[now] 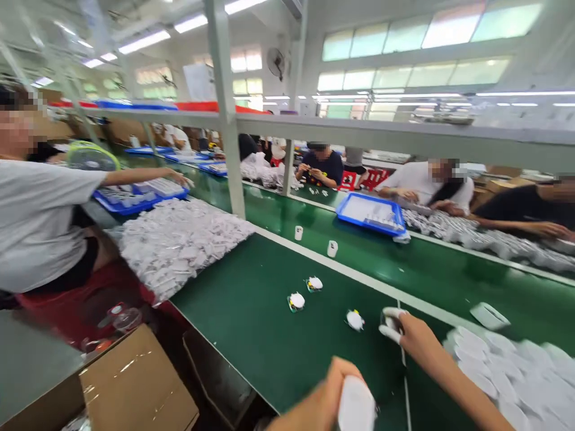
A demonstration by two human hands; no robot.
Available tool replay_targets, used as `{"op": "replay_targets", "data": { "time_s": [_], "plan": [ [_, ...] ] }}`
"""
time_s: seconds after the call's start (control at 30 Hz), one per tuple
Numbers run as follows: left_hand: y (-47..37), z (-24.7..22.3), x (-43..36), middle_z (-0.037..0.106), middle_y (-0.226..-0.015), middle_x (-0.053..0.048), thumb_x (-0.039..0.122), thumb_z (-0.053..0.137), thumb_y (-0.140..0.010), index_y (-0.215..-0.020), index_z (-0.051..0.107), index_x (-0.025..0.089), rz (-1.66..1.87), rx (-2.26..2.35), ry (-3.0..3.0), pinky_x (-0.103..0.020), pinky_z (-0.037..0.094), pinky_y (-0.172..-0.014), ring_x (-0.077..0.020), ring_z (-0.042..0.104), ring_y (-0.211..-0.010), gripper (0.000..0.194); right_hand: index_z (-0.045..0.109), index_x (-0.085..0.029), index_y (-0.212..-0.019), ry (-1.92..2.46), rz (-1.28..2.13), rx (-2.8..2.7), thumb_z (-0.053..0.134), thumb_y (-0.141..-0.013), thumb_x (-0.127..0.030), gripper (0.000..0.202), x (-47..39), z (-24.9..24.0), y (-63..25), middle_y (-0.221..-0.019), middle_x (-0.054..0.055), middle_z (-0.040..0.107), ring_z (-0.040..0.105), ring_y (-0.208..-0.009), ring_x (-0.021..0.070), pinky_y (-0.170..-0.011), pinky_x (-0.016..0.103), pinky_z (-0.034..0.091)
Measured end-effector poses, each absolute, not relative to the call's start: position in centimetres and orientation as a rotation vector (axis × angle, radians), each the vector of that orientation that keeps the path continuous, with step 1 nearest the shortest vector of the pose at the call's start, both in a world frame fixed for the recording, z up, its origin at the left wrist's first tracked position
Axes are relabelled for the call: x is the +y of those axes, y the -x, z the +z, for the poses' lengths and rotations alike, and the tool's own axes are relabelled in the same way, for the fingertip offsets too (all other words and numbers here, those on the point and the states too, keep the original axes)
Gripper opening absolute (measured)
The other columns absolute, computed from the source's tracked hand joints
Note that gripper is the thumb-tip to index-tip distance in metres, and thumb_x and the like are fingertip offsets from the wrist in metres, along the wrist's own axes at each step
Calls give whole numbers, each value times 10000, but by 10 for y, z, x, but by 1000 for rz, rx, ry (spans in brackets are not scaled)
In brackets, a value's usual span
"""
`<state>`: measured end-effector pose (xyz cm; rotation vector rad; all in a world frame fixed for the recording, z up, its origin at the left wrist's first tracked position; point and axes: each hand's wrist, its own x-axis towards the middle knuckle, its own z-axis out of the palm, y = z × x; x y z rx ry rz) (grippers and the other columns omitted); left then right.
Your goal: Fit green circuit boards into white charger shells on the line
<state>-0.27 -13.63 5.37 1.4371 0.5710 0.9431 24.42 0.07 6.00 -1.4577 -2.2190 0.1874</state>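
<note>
Green workbench (238, 293) under workshop strip lights (144, 42), apparently mid-batch.
Left hand (333, 383) nearest, closed on a white rounded casing (357, 404); right hand (408, 331) farther right and apart from it, white-tipped fingers curled about a small blurred piece (392, 323), impossible to tell whether gripped. Loose to the left of the right hand, three white-topped circuit pieces (296, 301), seemingly left to handle. Just beyond the pale divider (359, 274), two white cup-shaped parts (332, 249), perhaps done. At right, plenty apparently left in a pile of white rounded parts (516, 371). Farther left, a heap of wrapped white parts (179, 239); near left, a cardboard box (139, 383); across, a blue tray (348, 216), seated co-workers (431, 188) and high windows (413, 33).
</note>
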Motion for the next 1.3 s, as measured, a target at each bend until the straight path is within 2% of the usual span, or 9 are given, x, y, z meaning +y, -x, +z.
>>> {"op": "replay_targets", "data": {
  "time_s": [0.07, 0.13, 0.23, 0.37, 0.5, 0.77, 0.93, 1.1, 1.3],
  "plan": [
    [9, 47, -130, 542, -1053, -64, 654, 661, -801, -1176, 512, 186, 1063, 600, -1459, -312, 475, -758, -177, 531, -855, 618, 690, -221, -910, 1457, 367, -2157, 503, -878, -455, 301, -28, 75, -242, -739, 51, 735, 727, -668, 209, -651, 316, 614],
    [13, 44, -127, 523, -1131, -84, 591, 672, -821, -1219, 511, 215, 1160, 668, -1527, -333, 470, -839, -215, 529, -967, 570, 647, -239, -1115, 1405, 524, -2052, 496, -926, -497, 354, -66, 92, -232, -993, 68, 750, 739, -873, 204, -787, 330, 617],
    [14, 46, -130, 546, -1250, -102, 413, 725, -836, -1284, 537, 258, 1229, 723, -1591, -373, 478, -962, -266, 541, -1151, 510, 652, -301, -1108, 997, 716, -1719, 662, -884, -441, 264, -124, 114, -205, -1185, 85, 690, 684, -1062, 252, -808, 377, 616],
    [11, 56, -139, 610, -1296, -81, 267, 730, -841, -1334, 544, 307, 1274, 699, -1652, -313, 537, -930, -242, 594, -1184, 528, 624, -306, -1195, 780, 650, -1637, 638, -921, -380, 284, -168, 117, -173, -1106, 69, 686, 654, -1042, 233, -847, 389, 607],
    [11, 62, -146, 638, -1313, -96, 168, 688, -848, -1383, 519, 281, 1312, 709, -1804, -356, 554, -978, -239, 619, -1188, 573, 602, -230, -1251, 710, 505, -1717, 637, -927, -337, 343, -175, 104, -164, -1130, 81, 675, 631, -1054, 221, -926, 381, 578],
    [13, 63, -151, 639, -1336, -103, 177, 685, -867, -1426, 488, 250, 1311, 733, -1943, -341, 570, -987, -228, 634, -1196, 597, 571, -261, -1298, 850, 464, -1758, 643, -921, -316, 388, -186, 92, -162, -1157, 96, 682, 633, -1103, 277, -876, 454, 589],
    [9, 66, -152, 644, -1329, -102, 168, 677, -876, -1422, 493, 239, 1331, 743, -1978, -327, 579, -974, -217, 640, -1187, 581, 580, -224, -1271, 829, 406, -1779, 701, -865, -219, 424, -187, 93, -162, -1145, 90, 692, 630, -1125, 256, -932, 427, 580],
    [8, 69, -154, 657, -1313, -90, 191, 688, -874, -1395, 524, 255, 1306, 764, -1941, -334, 585, -965, -220, 655, -1168, 550, 578, -237, -1253, 866, 366, -1795, 691, -876, -240, 393, -188, 93, -160, -1116, 85, 700, 625, -1141, 265, -941, 455, 578],
    [9, 71, -157, 662, -1313, -62, 164, 718, -839, -1360, 561, 269, 1268, 787, -1868, -331, 569, -986, -213, 648, -1168, 554, 577, -197, -1213, 872, 371, -1775, 690, -885, -245, 350, -189, 93, -157, -1135, 86, 683, 587, -1186, 223, -1001, 386, 548]
  ]
}}
